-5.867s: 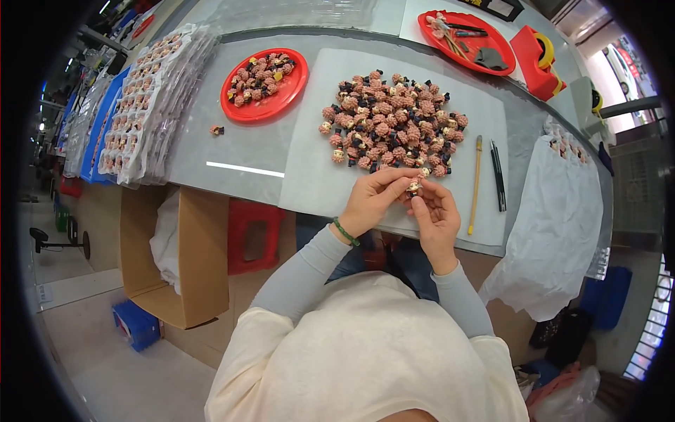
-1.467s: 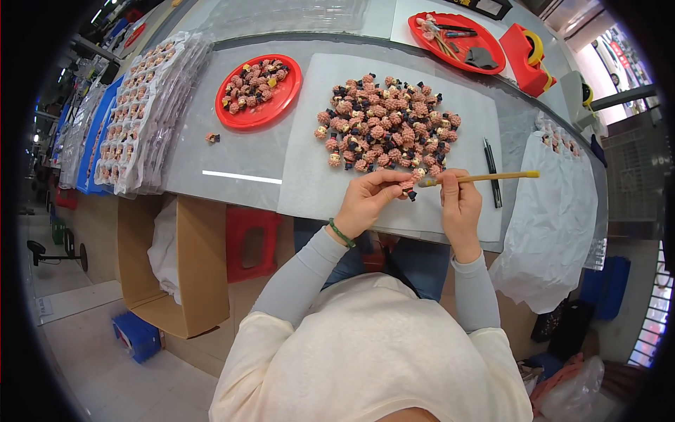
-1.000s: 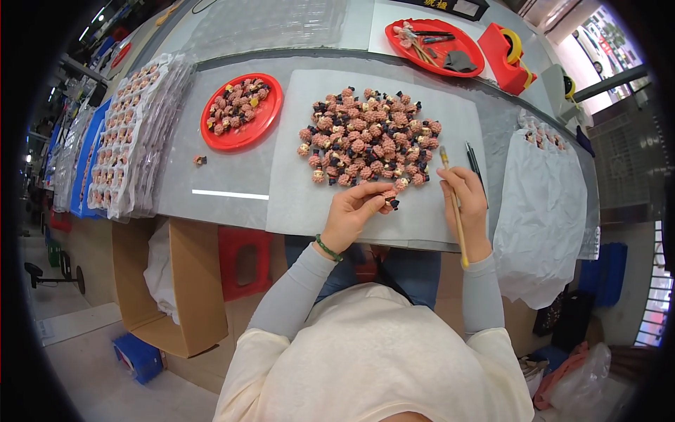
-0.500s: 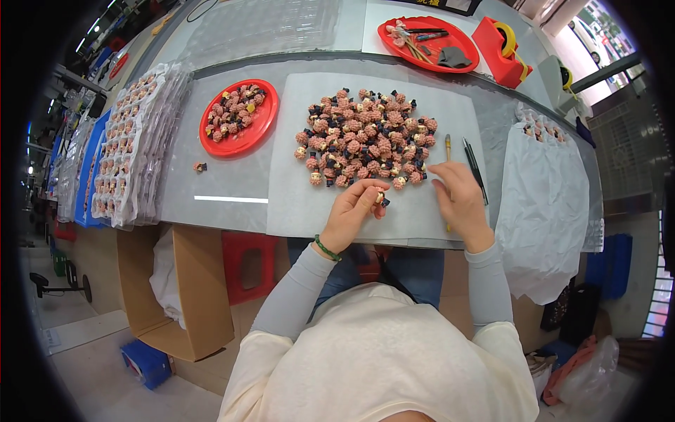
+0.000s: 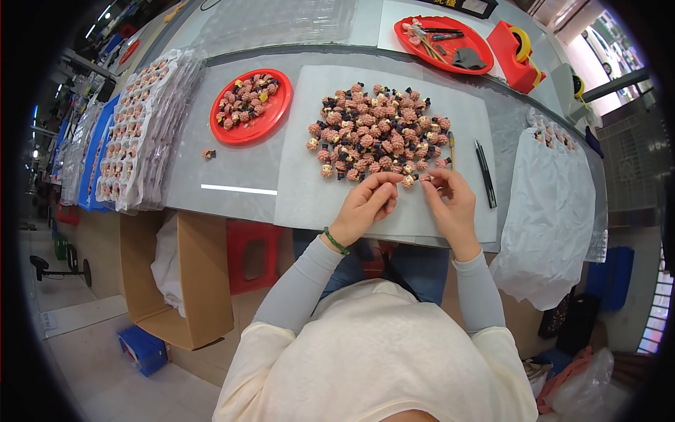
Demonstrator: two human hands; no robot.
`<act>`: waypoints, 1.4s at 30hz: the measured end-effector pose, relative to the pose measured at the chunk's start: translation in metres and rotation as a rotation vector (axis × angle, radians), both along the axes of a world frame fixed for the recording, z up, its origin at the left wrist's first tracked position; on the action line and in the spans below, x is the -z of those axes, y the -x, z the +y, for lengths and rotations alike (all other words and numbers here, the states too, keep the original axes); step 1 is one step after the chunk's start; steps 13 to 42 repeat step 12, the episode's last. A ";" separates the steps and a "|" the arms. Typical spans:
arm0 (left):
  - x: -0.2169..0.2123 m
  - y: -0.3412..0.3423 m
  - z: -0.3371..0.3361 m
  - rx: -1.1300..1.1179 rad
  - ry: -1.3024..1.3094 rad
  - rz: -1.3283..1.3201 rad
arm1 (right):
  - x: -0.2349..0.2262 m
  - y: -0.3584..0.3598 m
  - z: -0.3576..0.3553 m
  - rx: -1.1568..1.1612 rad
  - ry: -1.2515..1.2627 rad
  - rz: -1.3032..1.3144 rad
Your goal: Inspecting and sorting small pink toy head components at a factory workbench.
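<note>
A pile of small figurines [image 5: 376,130] with pink curly hair and dark parts covers the middle of a white sheet [image 5: 302,204]. At the pile's near edge, my right hand [image 5: 451,209] pinches a small pinkish figurine [image 5: 425,178] between thumb and fingertips. My left hand [image 5: 362,211], with a green bracelet at the wrist, is beside it with fingers curled together. What those fingers hold, if anything, is hidden. One pale-faced figurine [image 5: 408,181] lies between the two hands, close to the left fingertips.
A red plate [image 5: 281,116] of figurines is at left, with a lone figurine [image 5: 209,154] below it. A black pen [image 5: 486,174] and a thin brush [image 5: 452,150] lie right. Filled trays [image 5: 140,133] stack far left. A red tray [image 5: 455,29] and tape dispenser [image 5: 515,60] stand behind.
My right hand has moved left to the pile's near edge and closed its fingertips. My left hand has shifted slightly right, and the figurine it held no longer shows in its fingers.
</note>
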State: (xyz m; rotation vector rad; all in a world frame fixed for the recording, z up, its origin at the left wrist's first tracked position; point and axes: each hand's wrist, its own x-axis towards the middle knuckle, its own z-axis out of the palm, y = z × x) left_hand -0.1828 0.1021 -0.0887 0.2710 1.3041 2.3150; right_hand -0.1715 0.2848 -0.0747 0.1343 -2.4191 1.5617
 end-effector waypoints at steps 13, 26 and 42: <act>0.009 0.000 -0.001 -0.017 0.158 0.136 | 0.001 -0.021 -0.029 -0.137 0.993 -0.540; 0.009 0.000 -0.001 -0.017 0.158 0.136 | 0.001 -0.021 -0.029 -0.137 0.993 -0.540; 0.009 0.000 -0.001 -0.017 0.158 0.136 | 0.001 -0.021 -0.029 -0.137 0.993 -0.540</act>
